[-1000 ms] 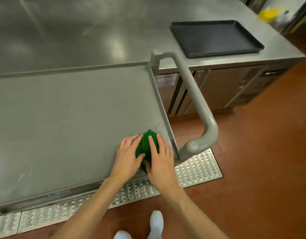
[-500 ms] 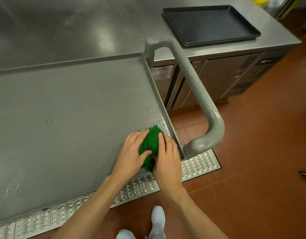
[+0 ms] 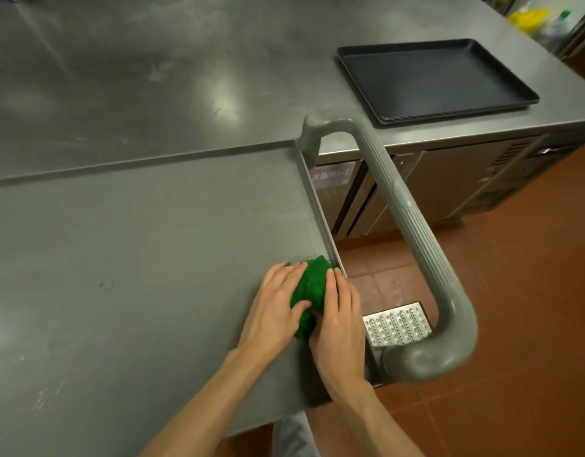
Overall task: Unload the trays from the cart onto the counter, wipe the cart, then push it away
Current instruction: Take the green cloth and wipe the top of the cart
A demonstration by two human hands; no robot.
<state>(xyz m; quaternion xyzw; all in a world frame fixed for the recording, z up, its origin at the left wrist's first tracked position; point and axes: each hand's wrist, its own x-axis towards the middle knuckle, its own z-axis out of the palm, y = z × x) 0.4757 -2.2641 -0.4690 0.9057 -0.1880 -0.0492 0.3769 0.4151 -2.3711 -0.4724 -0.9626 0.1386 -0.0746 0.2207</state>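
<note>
A bunched green cloth lies on the steel cart top, close to its right rim. My left hand presses on the cloth's left side and my right hand on its right side, fingers flat over it. The cart's grey handle curves out to the right of my hands. Black trays sit stacked on the steel counter at the back right, beyond the cart.
The counter runs along the cart's far edge, with cabinet doors below it. A perforated metal floor grate lies under the handle on the red tiled floor. Yellow and clear items stand at the far right.
Both hands stay on the cloth by the cart's right rim. My view has shifted closer over the cart, so the near edge and grate are mostly out of sight.
</note>
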